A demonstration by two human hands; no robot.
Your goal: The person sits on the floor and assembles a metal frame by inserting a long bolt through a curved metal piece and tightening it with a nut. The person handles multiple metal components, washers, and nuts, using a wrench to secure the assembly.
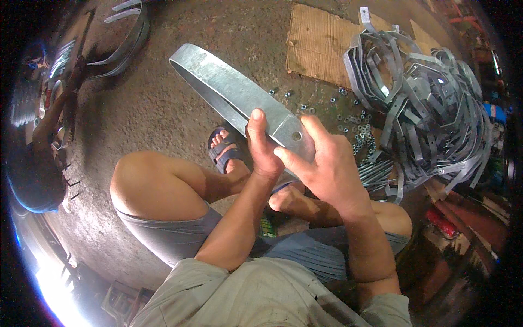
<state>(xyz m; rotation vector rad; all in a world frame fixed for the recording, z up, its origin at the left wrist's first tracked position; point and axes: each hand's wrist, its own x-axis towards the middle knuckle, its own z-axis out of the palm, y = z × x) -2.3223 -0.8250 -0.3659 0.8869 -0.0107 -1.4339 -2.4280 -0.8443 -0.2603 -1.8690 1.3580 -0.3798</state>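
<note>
A curved grey galvanized metal band [234, 76] is held up in front of me, its far bend pointing up and left. At its near end there is a bolt hole, and the two strips lie close together there. My left hand [262, 146] is closed around the near part from the left, thumb up along the edge. Gripping the holed end from the right is my right hand [333, 163], thumb below the hole and index finger above it. The left fingers are mostly hidden behind the band.
Right of me lies a big tangled pile of bent metal bands [430, 103], with cardboard [318, 46] beside it. Loose nuts and washers [359, 133] and several long bolts [376, 173] lie on the floor [158, 109]. More curved bands [143, 32] rest at the far left.
</note>
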